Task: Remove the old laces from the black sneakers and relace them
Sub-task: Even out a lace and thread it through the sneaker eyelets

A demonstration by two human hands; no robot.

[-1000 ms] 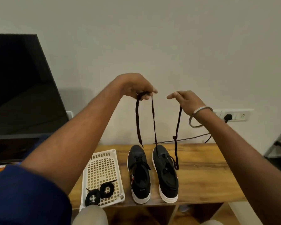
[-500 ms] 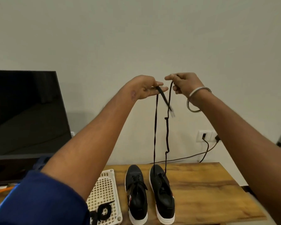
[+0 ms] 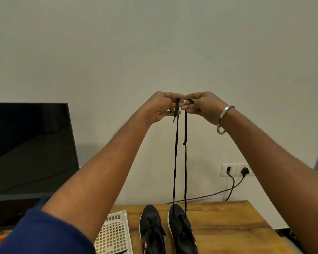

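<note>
Your left hand (image 3: 162, 107) and right hand (image 3: 203, 105) meet high up, each pinching the black lace (image 3: 175, 162) — both strands drop to the right sneaker (image 3: 182, 231) on the counter (image 3: 228, 226).

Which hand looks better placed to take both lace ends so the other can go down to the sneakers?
Probably left. The left hand already pinches one strand of the lace with its tip below the fingers; the right hand holds its strand right beside it.

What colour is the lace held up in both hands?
Black, like the sneakers below; the lace shows clearly against the pale wall in the head view.
</note>
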